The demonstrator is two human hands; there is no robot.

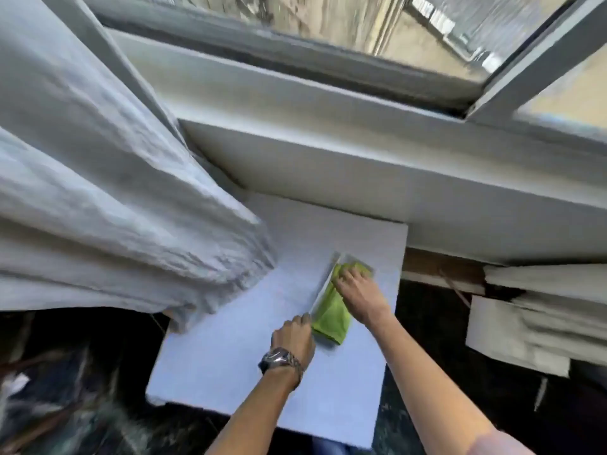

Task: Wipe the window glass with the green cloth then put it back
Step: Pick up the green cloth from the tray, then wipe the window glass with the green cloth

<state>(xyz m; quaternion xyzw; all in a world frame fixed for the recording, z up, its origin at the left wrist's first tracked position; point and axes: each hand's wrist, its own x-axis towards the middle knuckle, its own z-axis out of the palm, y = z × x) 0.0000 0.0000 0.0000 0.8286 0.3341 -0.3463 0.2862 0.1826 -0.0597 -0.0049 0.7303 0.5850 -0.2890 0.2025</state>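
Note:
A folded green cloth (pixel 331 315) lies in a shallow white tray (pixel 323 284) on a white table (pixel 230 366). My right hand (pixel 359 295) rests on top of the cloth's far end, fingers curled over it. At the tray's near left edge sits my left hand (pixel 294 336), a metal watch on its wrist, touching the rim beside the cloth. The window glass (pixel 345 21) is above, behind a white sill (pixel 328 152).
A white curtain (pixel 115 208) hangs over the left side and drapes onto the table's far left corner. A stack of white boards (pixel 538 320) sits to the right under the sill. The window frame (pixel 538 67) angles open at upper right. Dark floor surrounds the table.

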